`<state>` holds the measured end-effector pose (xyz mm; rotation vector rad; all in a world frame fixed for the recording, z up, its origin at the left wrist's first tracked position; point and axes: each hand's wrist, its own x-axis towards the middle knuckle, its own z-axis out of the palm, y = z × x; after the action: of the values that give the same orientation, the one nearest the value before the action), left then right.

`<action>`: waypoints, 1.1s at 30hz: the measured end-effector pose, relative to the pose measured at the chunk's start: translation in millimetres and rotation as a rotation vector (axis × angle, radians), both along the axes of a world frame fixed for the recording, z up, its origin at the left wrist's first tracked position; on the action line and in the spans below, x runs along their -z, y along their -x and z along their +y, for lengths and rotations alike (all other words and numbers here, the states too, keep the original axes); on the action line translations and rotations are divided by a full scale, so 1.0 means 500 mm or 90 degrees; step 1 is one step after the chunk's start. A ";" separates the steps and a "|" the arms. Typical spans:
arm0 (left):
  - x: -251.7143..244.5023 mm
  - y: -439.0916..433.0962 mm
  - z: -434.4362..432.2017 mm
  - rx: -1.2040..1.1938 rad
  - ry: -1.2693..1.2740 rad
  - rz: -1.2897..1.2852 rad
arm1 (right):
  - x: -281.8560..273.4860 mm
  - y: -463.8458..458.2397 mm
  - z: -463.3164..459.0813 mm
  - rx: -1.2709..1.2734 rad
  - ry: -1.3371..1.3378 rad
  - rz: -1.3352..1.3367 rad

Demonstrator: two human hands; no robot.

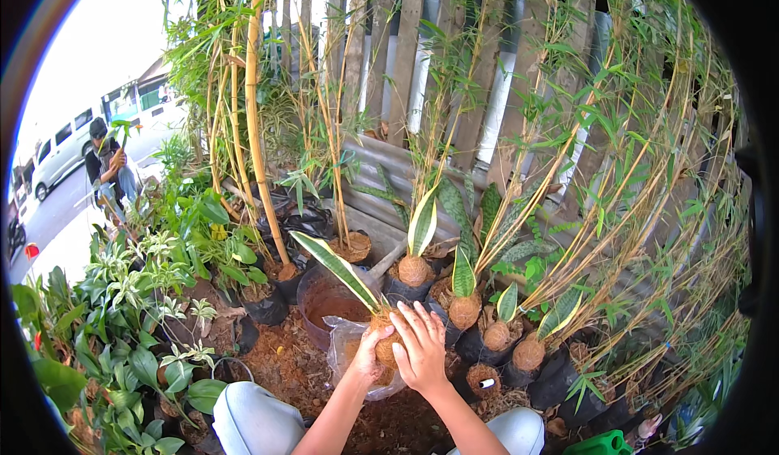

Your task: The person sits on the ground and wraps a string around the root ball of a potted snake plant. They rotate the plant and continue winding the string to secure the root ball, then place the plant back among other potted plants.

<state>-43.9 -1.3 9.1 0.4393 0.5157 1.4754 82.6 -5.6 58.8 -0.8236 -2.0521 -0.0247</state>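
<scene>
Between my two hands is a brown fibre-wrapped root ball (386, 350) with a variegated snake plant leaf (336, 267) rising from it to the upper left. My left hand (369, 351) cups the ball from the left. My right hand (421, 348) lies against its right side, fingers stretched and palm on the ball. Below the ball sits a clear plastic bag (342, 357) with brown material in it. Just behind stands a dark round bucket (313, 297) with brown contents. Several similar leafed balls, one of them upright (414, 270), rest on black grow bags beyond and to the right.
Bamboo stems (254, 108) and a slatted wooden fence (405, 53) rise ahead. Leafy potted plants (146, 363) crowd the left. A spool with a white core (485, 382) lies at right, a green plastic object (599, 444) lower right. A person (109, 169) crouches by the road.
</scene>
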 end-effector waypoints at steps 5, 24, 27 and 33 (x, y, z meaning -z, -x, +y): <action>0.017 0.005 -0.002 0.030 -0.032 -0.003 | 0.021 0.006 0.019 -0.088 0.105 0.111; 0.037 0.006 -0.004 0.118 -0.068 -0.020 | 0.061 0.024 0.041 -0.326 0.611 0.710; 0.041 0.002 0.004 0.115 -0.104 0.003 | 0.078 0.021 0.038 -0.301 0.737 0.824; 0.049 -0.004 0.020 -0.012 -0.080 0.156 | 0.142 0.021 0.052 -0.227 0.760 0.963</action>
<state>-42.1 8.8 -15.5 0.7219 0.6237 1.4850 72.1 20.7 -12.1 -0.6764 -0.5294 1.6023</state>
